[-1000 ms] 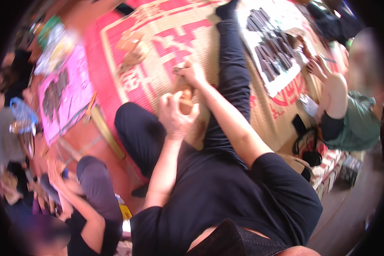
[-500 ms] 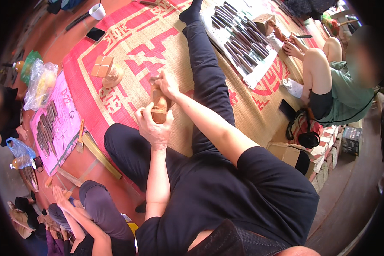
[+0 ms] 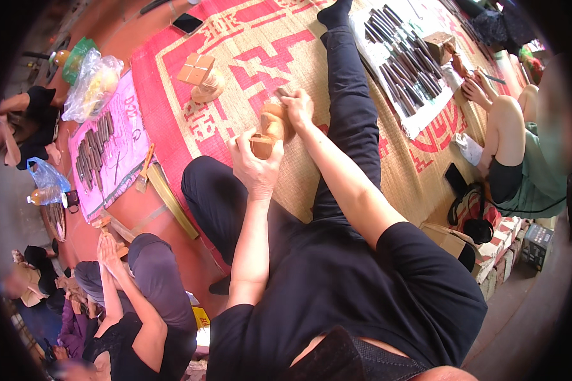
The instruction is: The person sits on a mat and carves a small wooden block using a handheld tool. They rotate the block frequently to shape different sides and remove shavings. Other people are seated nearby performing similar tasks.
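Note:
My left hand is closed around the square base of a light-brown wooden carving, its fingers and thumb on opposite sides. The carving has rounded, smooth shapes and is tilted away from me, over the mat between my legs. At its far end, my right hand is closed, with the fingertips against the wood. A small greyish piece shows at those fingertips; its kind is too small to make out. A second wooden carving with a square-block end sits on the mat farther left.
A red and straw-coloured woven mat lies under me. Many dark-handled tools rest on a white cloth at the far right, others on a pink sheet at left. A brush and phone lie nearby. Co-workers sit on both sides.
The view has swung, so the whole scene sits farther right and mostly higher. Both hands still hold the carving, its far end now tipped slightly more to the right.

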### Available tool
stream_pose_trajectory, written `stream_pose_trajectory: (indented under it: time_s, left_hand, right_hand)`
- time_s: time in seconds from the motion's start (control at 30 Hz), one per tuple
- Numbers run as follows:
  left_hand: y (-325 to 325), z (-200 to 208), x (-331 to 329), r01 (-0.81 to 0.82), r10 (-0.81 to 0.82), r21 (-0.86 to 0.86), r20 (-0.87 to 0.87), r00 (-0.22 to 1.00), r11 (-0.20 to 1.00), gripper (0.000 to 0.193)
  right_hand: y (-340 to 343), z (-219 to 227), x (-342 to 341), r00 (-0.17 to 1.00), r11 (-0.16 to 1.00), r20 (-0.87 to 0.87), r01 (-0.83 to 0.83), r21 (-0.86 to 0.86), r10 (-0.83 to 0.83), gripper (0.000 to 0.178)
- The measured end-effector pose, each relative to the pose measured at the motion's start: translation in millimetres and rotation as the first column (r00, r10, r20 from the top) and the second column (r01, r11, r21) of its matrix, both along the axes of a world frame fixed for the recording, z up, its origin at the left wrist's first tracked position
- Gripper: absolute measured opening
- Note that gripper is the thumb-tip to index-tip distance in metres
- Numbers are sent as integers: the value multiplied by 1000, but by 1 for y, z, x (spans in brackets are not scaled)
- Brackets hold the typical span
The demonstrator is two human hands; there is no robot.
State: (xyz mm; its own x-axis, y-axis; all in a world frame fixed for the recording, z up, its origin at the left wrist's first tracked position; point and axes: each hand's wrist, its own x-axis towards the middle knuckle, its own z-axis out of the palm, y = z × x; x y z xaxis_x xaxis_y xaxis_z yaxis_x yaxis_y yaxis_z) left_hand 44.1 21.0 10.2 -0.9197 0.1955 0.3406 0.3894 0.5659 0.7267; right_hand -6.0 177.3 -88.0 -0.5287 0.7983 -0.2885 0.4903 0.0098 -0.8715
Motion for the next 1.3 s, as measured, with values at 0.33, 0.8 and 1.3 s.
stream_pose_trajectory:
  time_s: [0.33, 0.8, 1.3]
  left_hand:
    - [-5, -7, -5, -42, 42, 17, -2, 999, 999, 50]
    - [-5, -5, -4, -23, 23, 32, -2, 1000, 999, 48]
    - [-6, -5, 0, -34, 33, 41, 34, 999, 999, 47]
  right_hand:
    - [-11, -17, 30, 972, 985, -190, -154, -82, 136, 27]
    - [-2, -30, 14, 961, 994, -277, -47, -102, 17, 18]
    - [7, 10, 7, 968, 965, -252, -63, -254, -3, 22]
